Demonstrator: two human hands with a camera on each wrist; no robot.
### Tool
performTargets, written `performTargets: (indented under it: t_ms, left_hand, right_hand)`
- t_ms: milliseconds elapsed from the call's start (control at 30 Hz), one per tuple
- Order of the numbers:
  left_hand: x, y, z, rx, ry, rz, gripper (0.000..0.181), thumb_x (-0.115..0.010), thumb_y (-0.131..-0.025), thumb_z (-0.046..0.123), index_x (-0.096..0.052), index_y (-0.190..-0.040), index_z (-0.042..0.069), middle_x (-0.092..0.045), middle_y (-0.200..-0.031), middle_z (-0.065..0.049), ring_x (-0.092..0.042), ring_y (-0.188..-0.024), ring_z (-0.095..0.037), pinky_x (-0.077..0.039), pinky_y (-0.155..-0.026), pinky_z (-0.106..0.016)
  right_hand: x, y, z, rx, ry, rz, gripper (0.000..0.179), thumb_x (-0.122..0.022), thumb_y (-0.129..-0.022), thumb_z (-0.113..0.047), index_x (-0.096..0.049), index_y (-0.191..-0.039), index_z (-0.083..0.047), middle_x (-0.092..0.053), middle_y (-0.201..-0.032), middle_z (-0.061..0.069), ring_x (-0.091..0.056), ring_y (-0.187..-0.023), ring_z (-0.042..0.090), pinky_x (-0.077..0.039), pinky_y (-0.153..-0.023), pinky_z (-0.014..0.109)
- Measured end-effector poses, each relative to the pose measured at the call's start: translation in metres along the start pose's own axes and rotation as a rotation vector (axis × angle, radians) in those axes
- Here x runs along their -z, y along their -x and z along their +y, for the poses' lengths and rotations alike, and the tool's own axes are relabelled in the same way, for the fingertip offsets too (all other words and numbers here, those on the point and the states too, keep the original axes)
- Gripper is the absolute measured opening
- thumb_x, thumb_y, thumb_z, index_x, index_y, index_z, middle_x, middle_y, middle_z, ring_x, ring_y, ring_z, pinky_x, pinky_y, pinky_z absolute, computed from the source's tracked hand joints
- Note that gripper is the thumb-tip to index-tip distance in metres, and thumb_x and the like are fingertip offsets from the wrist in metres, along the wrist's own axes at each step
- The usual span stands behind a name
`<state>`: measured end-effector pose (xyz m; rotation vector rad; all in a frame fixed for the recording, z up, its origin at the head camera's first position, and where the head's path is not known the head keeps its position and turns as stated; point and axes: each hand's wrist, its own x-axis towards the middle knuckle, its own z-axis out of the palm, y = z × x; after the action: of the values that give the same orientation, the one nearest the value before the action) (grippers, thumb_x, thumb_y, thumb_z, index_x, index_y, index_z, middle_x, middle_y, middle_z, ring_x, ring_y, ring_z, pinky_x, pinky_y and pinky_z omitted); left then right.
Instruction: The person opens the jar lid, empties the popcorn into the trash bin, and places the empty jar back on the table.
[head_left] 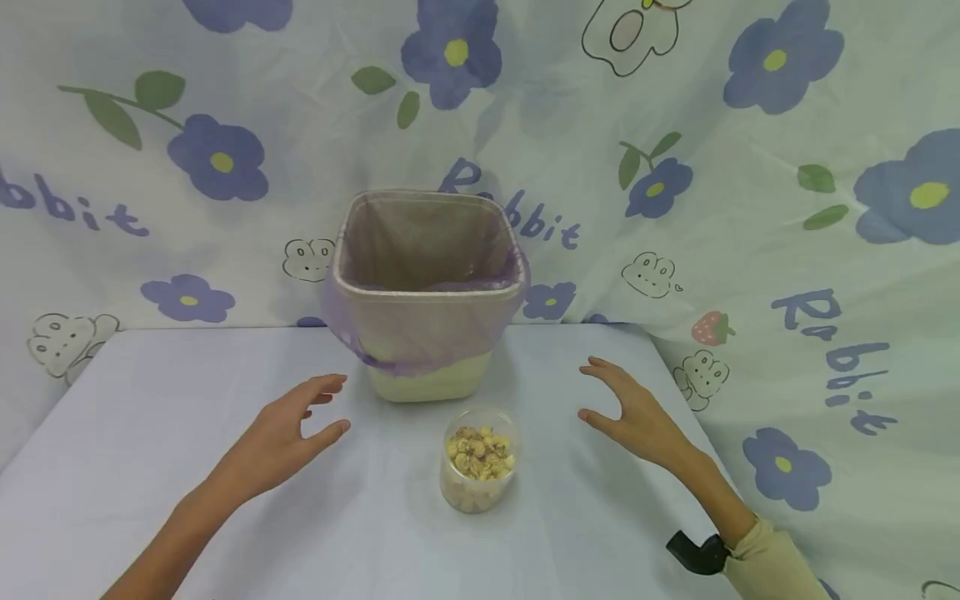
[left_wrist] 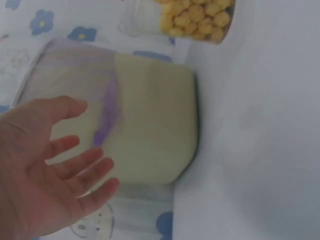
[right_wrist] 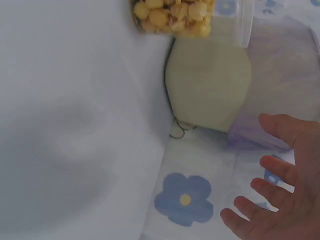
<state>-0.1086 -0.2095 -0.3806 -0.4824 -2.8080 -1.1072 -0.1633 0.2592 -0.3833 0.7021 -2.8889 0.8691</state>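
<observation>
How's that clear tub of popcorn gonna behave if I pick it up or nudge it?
The clear tub will probably feel light, since the popcorn looks puffed and airy. It lies loose below the tub's top, so tilting would likely shift it. The tub stands upright and looks squat, so a low push may slide rather than tip it.

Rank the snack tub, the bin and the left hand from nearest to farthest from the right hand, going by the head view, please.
From the right hand:
1. Snack tub: to its left, on the table.
2. Bin: also to its left, farther back behind the tub.
3. Left hand: farthest left, beyond the tub.
</observation>
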Motion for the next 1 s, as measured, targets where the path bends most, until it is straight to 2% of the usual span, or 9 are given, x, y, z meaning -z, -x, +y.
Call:
performTargets:
  t_ms: [133, 267, 400, 600, 767, 867, 1000]
  left_hand:
    - [-0.017, 0.003, 0.001, -0.036, 0.088, 0.007, 0.053, -0.074, -0.093, 0.019, -0.051, -0.139, 0.005, -0.062, -0.129, -0.014, -0.060, -0.116, -0.032, -0.051, -0.092, -0.048]
    - [-0.034, 0.002, 0.002, -0.049, 0.164, -0.023, 0.052, -0.074, -0.092, 0.018, -0.051, -0.138, 0.009, -0.062, -0.128, -0.008, -0.060, -0.116, -0.029, -0.052, -0.092, -0.045]
    - [-0.051, 0.000, 0.005, -0.053, 0.226, -0.085, 0.055, -0.076, -0.091, 0.017, -0.050, -0.138, 0.009, -0.059, -0.132, -0.010, -0.059, -0.118, -0.032, -0.051, -0.093, -0.045]
    - [-0.074, 0.000, 0.010, -0.032, 0.328, -0.175, 0.063, -0.076, -0.090, 0.017, -0.044, -0.143, 0.007, -0.052, -0.139, -0.018, -0.055, -0.123, -0.037, -0.049, -0.096, -0.046]
    - [-0.092, -0.001, 0.011, -0.018, 0.399, -0.217, 0.073, -0.078, -0.089, 0.017, -0.037, -0.148, 0.006, -0.046, -0.144, -0.023, -0.051, -0.127, -0.041, -0.048, -0.097, -0.049]
    - [-0.103, -0.002, 0.011, 0.001, 0.438, -0.230, 0.079, -0.079, -0.088, 0.018, -0.033, -0.151, 0.007, -0.042, -0.147, -0.023, -0.048, -0.129, -0.044, -0.048, -0.097, -0.052]
    - [-0.114, -0.004, 0.012, 0.035, 0.491, -0.243, 0.086, -0.081, -0.085, 0.017, -0.030, -0.153, 0.009, -0.041, -0.148, -0.022, -0.046, -0.130, -0.046, -0.047, -0.098, -0.054]
  right_hand:
    - [-0.012, 0.003, -0.002, 0.009, -0.084, -0.022, 0.063, -0.078, -0.090, -0.024, -0.050, -0.144, -0.011, -0.040, -0.155, 0.011, -0.036, -0.142, 0.033, -0.038, -0.108, 0.052]
    - [-0.022, 0.006, -0.006, 0.023, -0.191, -0.035, 0.060, -0.080, -0.087, -0.019, -0.054, -0.141, -0.013, -0.044, -0.152, 0.009, -0.042, -0.138, 0.029, -0.043, -0.104, 0.047]
    - [-0.033, 0.009, -0.009, 0.041, -0.300, -0.086, 0.063, -0.081, -0.087, -0.020, -0.053, -0.142, -0.013, -0.045, -0.151, 0.007, -0.046, -0.135, 0.029, -0.044, -0.103, 0.044]
    - [-0.052, 0.010, -0.014, 0.047, -0.430, -0.156, 0.072, -0.081, -0.086, -0.021, -0.045, -0.148, -0.015, -0.045, -0.150, 0.005, -0.045, -0.134, 0.037, -0.044, -0.104, 0.043]
    - [-0.068, 0.010, -0.016, 0.029, -0.539, -0.227, 0.076, -0.080, -0.086, -0.012, -0.041, -0.150, -0.020, -0.039, -0.154, 0.006, -0.042, -0.136, 0.040, -0.044, -0.104, 0.045]
    - [-0.079, 0.009, -0.017, 0.024, -0.592, -0.261, 0.079, -0.080, -0.086, -0.008, -0.038, -0.152, -0.018, -0.035, -0.156, 0.008, -0.041, -0.137, 0.039, -0.043, -0.105, 0.046]
    - [-0.090, 0.008, -0.019, 0.012, -0.615, -0.297, 0.084, -0.081, -0.085, -0.013, -0.034, -0.154, -0.020, -0.034, -0.157, 0.007, -0.043, -0.136, 0.035, -0.043, -0.104, 0.049]
